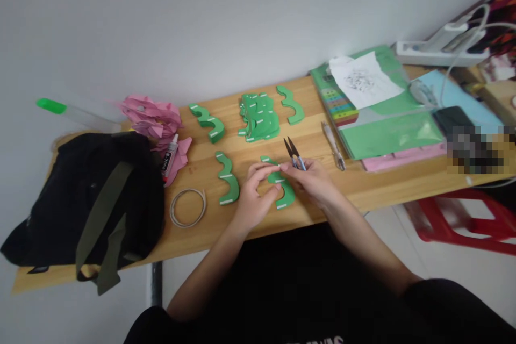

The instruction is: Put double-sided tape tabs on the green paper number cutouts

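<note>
My right hand [312, 176] is closed around small thread snips [295, 155], whose dark blades stand apart and point away from me. My left hand [258, 193] curves over a wavy green paper cutout [286, 199] with white strips on it. Its thumb and index finger are apart. The left index fingertip meets the right fingertips above the cutout, with a tiny white bit between them, too small to name. Another wavy green cutout [228, 178] lies just left of my left hand. Part of the nearer cutout is hidden under my fingers.
Behind lie a green cutout pile [262, 118] and further cutouts [207, 122] [291, 105]. A tape roll [172, 208], glue tube [169, 158], pink paper [151, 113] and black bag [97, 199] are left. A pen [333, 145], green sheets [387, 137] and power strip [439, 54] are right.
</note>
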{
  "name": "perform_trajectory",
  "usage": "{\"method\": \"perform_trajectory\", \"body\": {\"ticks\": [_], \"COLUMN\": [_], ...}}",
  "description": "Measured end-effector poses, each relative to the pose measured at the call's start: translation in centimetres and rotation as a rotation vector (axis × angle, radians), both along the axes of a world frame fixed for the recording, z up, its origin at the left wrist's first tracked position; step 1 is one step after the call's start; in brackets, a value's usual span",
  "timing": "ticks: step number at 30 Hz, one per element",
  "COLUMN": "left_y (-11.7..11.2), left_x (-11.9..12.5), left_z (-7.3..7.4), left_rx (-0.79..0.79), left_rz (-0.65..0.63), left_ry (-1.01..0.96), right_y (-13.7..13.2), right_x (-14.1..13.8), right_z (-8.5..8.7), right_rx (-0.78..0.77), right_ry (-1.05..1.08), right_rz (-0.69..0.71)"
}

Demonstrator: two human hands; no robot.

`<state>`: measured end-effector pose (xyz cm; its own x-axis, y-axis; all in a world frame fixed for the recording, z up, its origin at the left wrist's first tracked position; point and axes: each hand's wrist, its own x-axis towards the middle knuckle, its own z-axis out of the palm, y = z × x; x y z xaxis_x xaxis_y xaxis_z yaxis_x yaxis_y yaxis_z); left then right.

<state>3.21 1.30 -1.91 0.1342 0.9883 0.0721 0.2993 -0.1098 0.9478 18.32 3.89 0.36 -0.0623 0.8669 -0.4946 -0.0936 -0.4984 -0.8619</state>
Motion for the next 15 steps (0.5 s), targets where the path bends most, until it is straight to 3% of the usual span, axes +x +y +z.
{"method": "perform_trajectory", "body": {"ticks": [5, 8, 12, 15], "left_y": [-1.9, -2.9, -3.4, -3.5], "left_x": [0.7, 1.0, 1.2, 1.4], "left_z": [-0.5, -0.5, -0.4, -0.5], "left_rx": [0.259, 0.224, 0.111, 0.103], "left_rz": [0.075, 0.018, -0.029, -0.034], "left_ry": [0.401, 0.331, 0.147, 0.149], "right_y": [-1.0, -1.8, -2.6, -2.8], "right_x": [2.0, 2.7, 2.4, 1.8], "right_z": [-0.8, -1.1, -1.0, -1.0], "right_rx": [0.088, 0.044, 0.000, 0.036], "right_ry": [-0.189, -0.149, 0.005, 0.006], "right_rz": [-0.125, -0.132, 0.032, 0.029]}}
